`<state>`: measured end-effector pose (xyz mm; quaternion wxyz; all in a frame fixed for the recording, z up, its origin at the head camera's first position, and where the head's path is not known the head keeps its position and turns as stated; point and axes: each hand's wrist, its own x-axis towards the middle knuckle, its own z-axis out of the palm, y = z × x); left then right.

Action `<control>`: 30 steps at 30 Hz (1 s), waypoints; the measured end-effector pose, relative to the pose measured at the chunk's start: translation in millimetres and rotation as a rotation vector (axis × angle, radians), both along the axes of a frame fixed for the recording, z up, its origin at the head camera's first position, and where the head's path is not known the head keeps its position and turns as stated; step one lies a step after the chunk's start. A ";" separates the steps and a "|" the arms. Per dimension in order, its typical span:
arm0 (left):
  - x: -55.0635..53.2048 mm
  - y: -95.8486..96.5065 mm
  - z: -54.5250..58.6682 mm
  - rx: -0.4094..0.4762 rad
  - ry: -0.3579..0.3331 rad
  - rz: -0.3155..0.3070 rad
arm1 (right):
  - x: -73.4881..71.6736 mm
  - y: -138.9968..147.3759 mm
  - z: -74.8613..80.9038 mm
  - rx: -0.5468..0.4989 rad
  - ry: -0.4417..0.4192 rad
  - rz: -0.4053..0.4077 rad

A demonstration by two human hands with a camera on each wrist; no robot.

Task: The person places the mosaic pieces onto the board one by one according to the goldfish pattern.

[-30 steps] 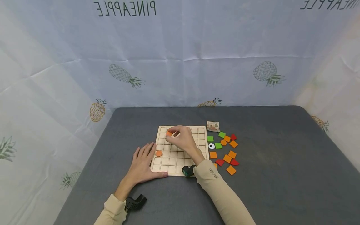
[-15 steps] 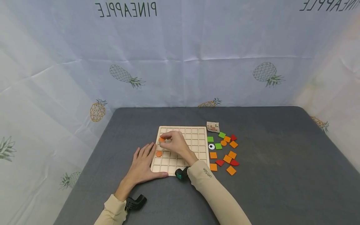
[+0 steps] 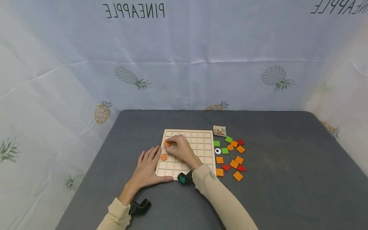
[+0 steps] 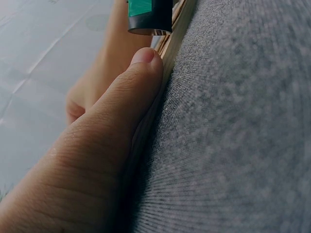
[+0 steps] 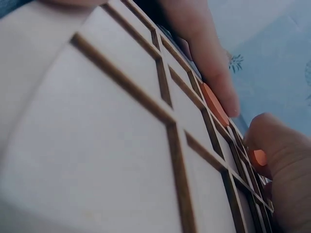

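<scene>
A pale wooden grid board (image 3: pixel 201 147) lies on the dark table. My left hand (image 3: pixel 146 169) rests with fingers spread at its left edge, the thumb (image 4: pixel 141 73) lying along the front edge. Over the board's left column, my right hand (image 3: pixel 181 148) pinches an orange tile (image 3: pixel 167 144) between thumb and fingertips; most of that tile is hidden by the fingers, close over the grid. One orange disc (image 3: pixel 164 157) sits in a cell nearer me, and in the right wrist view this disc (image 5: pixel 214 104) shows beside a left finger.
Right of the board lie loose orange squares (image 3: pixel 238 176), green squares (image 3: pixel 225 150), red pieces (image 3: pixel 226 167), an orange disc (image 3: pixel 230 147) and a white ring-shaped piece (image 3: pixel 218 151). A small printed grid card (image 3: pixel 219 131) lies by the far right corner. A pineapple-print cloth (image 3: pixel 184 86) hangs behind the table (image 3: pixel 287 179).
My right hand has moved left and toward me with the orange tile, from the far rows to the left column. The left hand keeps its place at the board's edge.
</scene>
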<state>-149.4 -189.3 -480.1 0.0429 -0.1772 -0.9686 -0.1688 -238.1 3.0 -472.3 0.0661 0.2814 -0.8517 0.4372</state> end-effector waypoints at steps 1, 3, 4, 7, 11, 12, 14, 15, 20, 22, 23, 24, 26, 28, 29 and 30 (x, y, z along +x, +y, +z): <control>0.0 0.2 0.1 0.000 0.002 0.000 | -0.1 0.0 -0.8 0.014 0.013 0.000; -0.4 0.5 0.1 0.001 0.008 -0.001 | -0.7 -0.1 -1.8 0.041 0.028 0.002; -0.5 0.6 0.0 0.003 0.010 -0.002 | -1.0 -0.2 -2.0 0.052 0.032 0.002; -0.6 0.8 -0.7 0.007 0.018 -0.012 | -1.6 -0.1 -2.1 0.067 0.031 0.003; 0.2 0.1 -1.7 0.025 0.034 -0.036 | -2.0 0.4 -2.2 0.070 0.015 0.005; 0.5 -0.1 -1.8 0.031 0.039 -0.042 | -2.0 0.7 -2.3 0.070 0.016 0.008; 1.0 0.0 -1.9 0.042 0.050 -0.052 | -2.1 1.4 -2.2 0.068 0.012 0.014; 1.0 0.2 -2.1 0.048 0.055 -0.056 | -2.2 1.8 -2.1 0.067 0.015 0.019; 1.1 2.6 -2.9 0.077 0.084 -0.055 | -5.5 2.6 -1.9 0.071 0.015 0.051; 1.1 4.1 -3.1 0.086 0.095 -0.051 | -7.0 2.8 -1.8 0.070 0.013 0.057; 1.2 4.8 -2.9 0.087 0.102 -0.049 | -7.7 2.8 -1.7 0.067 0.012 0.058; 1.2 5.3 -3.0 0.085 0.106 -0.047 | -8.4 2.7 -1.6 0.063 0.010 0.059; 1.2 6.1 -2.7 0.089 0.107 -0.042 | -9.2 2.5 -1.5 0.053 0.006 0.058; 0.9 6.5 -2.8 0.084 0.109 -0.040 | -9.7 2.3 -1.5 0.045 0.004 0.057; 0.9 6.6 -2.7 0.086 0.105 -0.040 | -9.7 2.2 -1.6 0.041 0.003 0.059; 0.9 6.6 -2.9 0.086 0.102 -0.041 | -9.6 2.3 -1.8 0.040 0.004 0.061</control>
